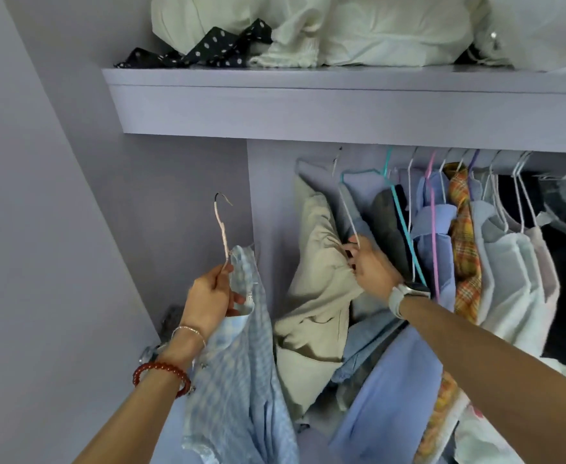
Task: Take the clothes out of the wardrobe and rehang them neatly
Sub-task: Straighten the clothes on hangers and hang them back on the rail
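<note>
While the left hand [212, 296] grips a pale wire hanger [223, 229] carrying a blue checked shirt [241, 380] outside the lilac wardrobe [341, 108], the right hand [370, 267] apparently pinches a cream garment [318, 283] under the rail.

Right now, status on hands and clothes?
Left hand holds hanger with blue checked shirt, off rail. Right hand grips beige garment. Nothing blocking.

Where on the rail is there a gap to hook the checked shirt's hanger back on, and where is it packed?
The free stretch lies at the rail's left end, between the wardrobe side wall and the teal hanger; only the beige garment hangs there, gripped by the right hand. From the pink hanger rightward, shirts press together. The left hand holds the checked shirt outside.
</note>
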### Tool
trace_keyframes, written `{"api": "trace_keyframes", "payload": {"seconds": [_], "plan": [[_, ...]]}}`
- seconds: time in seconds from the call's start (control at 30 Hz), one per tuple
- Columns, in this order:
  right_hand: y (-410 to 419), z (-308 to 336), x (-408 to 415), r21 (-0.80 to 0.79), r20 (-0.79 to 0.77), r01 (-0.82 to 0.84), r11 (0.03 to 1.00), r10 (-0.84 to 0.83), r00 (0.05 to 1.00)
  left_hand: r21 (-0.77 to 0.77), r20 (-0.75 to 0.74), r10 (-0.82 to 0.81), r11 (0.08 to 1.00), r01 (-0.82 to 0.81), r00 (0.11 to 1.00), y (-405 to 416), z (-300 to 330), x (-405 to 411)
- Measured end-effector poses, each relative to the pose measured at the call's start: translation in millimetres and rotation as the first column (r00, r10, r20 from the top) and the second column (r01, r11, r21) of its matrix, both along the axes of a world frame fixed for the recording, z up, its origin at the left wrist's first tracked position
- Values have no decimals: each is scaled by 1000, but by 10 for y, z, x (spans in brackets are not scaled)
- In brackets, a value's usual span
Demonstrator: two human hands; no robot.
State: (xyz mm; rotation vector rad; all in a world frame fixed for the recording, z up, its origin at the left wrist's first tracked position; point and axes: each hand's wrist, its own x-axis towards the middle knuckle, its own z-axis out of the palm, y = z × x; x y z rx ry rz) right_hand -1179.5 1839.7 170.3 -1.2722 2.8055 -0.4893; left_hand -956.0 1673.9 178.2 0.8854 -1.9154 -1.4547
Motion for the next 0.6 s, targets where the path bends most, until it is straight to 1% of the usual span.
{"api": "trace_keyframes", "payload": {"seconds": [0.03,0.07,0.1,0.13,0.17,0.2,0.23,0.27,0.33,0.47,0.53,0.6], "plan": [[100,78,-63,56,-23,-46,997,47,999,13,-13,-5,1000,5,1000,-1,-7,-65],[146,98,-126,29,10,-53,998,52,999,15,-20,-20,1000,20,1000,1,-11,-134],[160,121,-119,-89,76,-39,995,46,996,15,-26,-35,999,36,999,8,-8,-201],[128,118,-95,-246,173,5,969,39,984,13,-32,-47,999,47,998,25,10,-260],[66,93,-40,-416,285,77,906,49,957,4,-37,-56,998,57,998,40,36,-313],[-19,57,36,-549,398,165,819,82,914,-16,-45,-62,998,61,997,53,62,-360],[-104,31,132,-631,492,256,733,122,862,-45,-55,-63,997,60,997,63,81,-400],[-184,2,213,-672,542,331,662,136,829,-79,-69,-64,995,58,996,78,112,-431],[-262,-15,333,-706,549,406,580,87,831,-123,-114,-75,991,61,991,106,166,-487],[-53,-23,321,-731,505,484,482,-95,858,-186,-160,-118,979,87,980,183,332,-621],[77,-1,293,-734,485,483,477,-130,865,-232,-160,-134,968,94,978,220,436,-759],[133,34,299,-729,467,460,508,-122,876,-286,-160,-146,953,96,976,266,555,-949]]}}
